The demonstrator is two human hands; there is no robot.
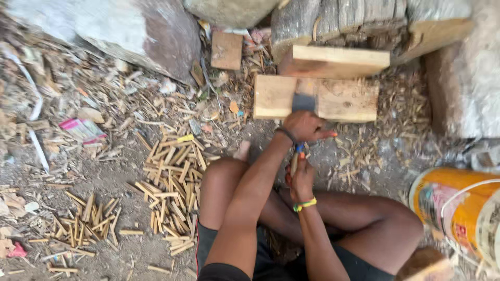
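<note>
Left hand: we saw our left hand (307, 126) closed around the handle of a broad blade (303, 102), which rested over the near wooden block (344, 99).
Right hand: our right hand (301, 179) gripped a thin stick (294, 162) upright, just below the left hand and above our crossed legs.
Split sticks: a large loose pile of split sticks (174, 182) lay beside our left knee, with a smaller scatter further left; too many to count.
Bucket: one yellow bucket (458, 208) stood near our right knee.
Blocks: we counted two pale blocks stacked ahead, the far wooden block (336, 61) behind the near one, plus one small board (226, 50) beyond.
Risk: we judged the blade could slip and cut the right hand's fingers, since they sat so close under it; the thin stick could also tilt or snap off-line.
</note>
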